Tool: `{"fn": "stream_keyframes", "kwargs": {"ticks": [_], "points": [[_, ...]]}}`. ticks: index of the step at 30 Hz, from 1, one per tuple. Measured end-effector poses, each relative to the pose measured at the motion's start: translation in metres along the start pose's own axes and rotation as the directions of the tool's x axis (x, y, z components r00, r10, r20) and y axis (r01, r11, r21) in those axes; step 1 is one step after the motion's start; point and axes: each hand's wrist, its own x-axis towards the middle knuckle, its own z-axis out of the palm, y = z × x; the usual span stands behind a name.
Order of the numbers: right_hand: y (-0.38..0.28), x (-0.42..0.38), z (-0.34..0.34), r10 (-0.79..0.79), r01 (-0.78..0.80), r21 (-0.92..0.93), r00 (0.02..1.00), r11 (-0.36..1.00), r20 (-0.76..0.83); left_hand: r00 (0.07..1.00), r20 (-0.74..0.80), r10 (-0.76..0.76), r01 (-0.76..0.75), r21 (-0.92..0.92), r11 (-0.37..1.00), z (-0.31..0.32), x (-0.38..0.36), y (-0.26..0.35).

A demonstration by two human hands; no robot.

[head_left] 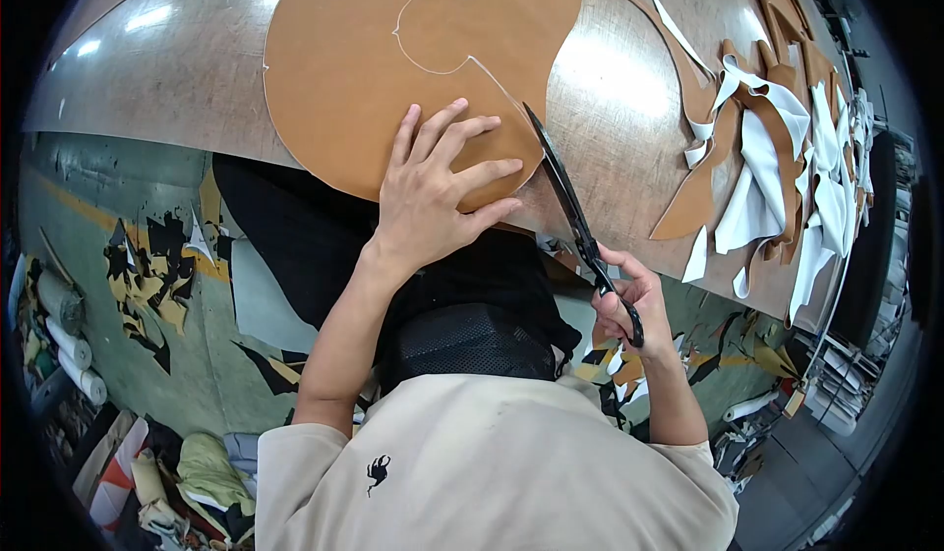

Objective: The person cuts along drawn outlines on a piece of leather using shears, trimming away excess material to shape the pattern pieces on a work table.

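Observation:
A large tan leather-like piece (334, 69) with rounded edges lies on the table and overhangs its near edge. A pale line is drawn on it: a near-circle with a tail running down to the piece's right edge. My left hand (433, 182) rests flat on the lower part of the piece, fingers spread. My right hand (631, 300) grips the handles of long black scissors (568, 192). The blades point up and left, their tip at the right edge of the piece near the end of the drawn line. The blades look nearly closed.
Tan and white offcut strips (757, 158) are heaped at the table's right side, some hanging over the edge. The wooden table (177, 69) spans the top. Black and yellow scraps (152, 276) litter the floor. Rolls (77, 354) and folded cloth (211, 477) lie at left.

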Motion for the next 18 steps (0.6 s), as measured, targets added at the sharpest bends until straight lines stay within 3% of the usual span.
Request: {"fn": "stream_keyframes", "kwargs": {"ticks": [18], "points": [[-0.0063,0.0,-0.0022,0.048,-0.048,0.001,0.998,0.999,-0.033,1.0,-0.002,0.002,-0.002,0.007,1.0,-0.0007,0.0013,0.0004]]}}
